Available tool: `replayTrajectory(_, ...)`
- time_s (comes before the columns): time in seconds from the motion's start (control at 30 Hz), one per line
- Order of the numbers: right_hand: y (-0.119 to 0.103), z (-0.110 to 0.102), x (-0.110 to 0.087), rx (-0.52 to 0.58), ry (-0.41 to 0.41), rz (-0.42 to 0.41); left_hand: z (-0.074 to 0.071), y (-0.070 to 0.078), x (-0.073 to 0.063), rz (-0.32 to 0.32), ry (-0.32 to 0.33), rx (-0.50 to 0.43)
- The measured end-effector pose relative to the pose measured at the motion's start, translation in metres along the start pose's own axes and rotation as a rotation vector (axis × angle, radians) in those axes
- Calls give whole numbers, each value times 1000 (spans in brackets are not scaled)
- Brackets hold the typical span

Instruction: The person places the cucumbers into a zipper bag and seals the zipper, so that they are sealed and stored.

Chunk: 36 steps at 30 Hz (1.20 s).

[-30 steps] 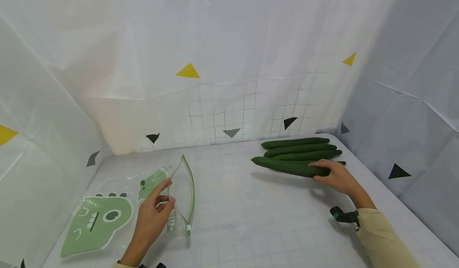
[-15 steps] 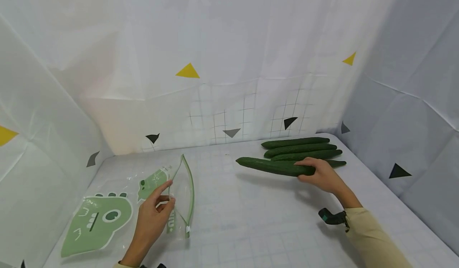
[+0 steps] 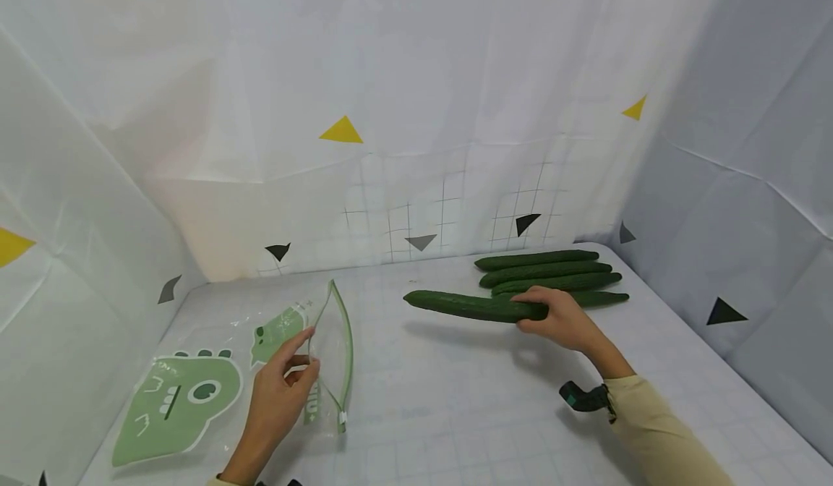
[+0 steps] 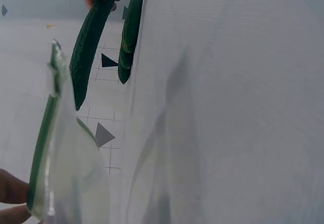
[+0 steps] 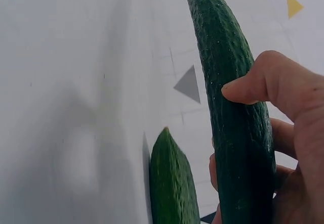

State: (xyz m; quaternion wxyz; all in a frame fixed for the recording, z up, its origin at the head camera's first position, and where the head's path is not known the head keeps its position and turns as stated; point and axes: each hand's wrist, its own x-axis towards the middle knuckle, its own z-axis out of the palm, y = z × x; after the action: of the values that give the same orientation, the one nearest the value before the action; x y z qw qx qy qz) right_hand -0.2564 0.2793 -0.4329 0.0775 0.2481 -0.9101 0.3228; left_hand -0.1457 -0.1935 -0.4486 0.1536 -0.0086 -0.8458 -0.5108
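My right hand (image 3: 556,318) grips a long dark green cucumber (image 3: 465,306) near its right end, above the table, its other end pointing left. In the right wrist view the thumb presses one side of that cucumber (image 5: 223,57) and the fingers wrap behind it. My left hand (image 3: 278,392) holds the near edge of the mouth of a clear zip bag (image 3: 347,356) between thumb and fingers. Green dinosaur prints cover the bag, and its green-edged mouth gapes toward the right. The left wrist view shows fingertips (image 4: 12,196) at the bag's green strip.
Several more cucumbers (image 3: 543,269) lie side by side at the table's back right. White sheeting (image 3: 416,74) with yellow, black and grey triangles rises behind the table (image 3: 442,421) and at both sides.
My right hand has carried the cucumber leftward, away from the other cucumbers and toward the bag. The left hand and the bag have stayed almost still.
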Motion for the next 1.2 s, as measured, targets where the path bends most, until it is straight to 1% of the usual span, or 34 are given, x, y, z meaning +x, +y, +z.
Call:
replayTrajectory(0.2, -10, 7, 6, 10, -13, -21, 1, 0, 0, -12, -26, -5)
replayTrajectory(0.43, -21, 15, 10, 36, -25, -47, 3, 0, -1, -34, -25, -11)
replayTrajectory(0.67, -33, 22, 19, 80, -61, -77, 2, -1, -1, -19, -27, -24)
replayTrajectory(0.93, -47, 32, 28, 114, -78, -70, 2, 0, -3, 6, -31, -45)
replayTrajectory(1.03, -52, 38, 31, 120, -92, -93, 3, 2, -3, 1, -32, -57)
replayTrajectory(1.2, -60, 49, 36, 122, -118, -156, 4, 4, -2, -20, -30, -50)
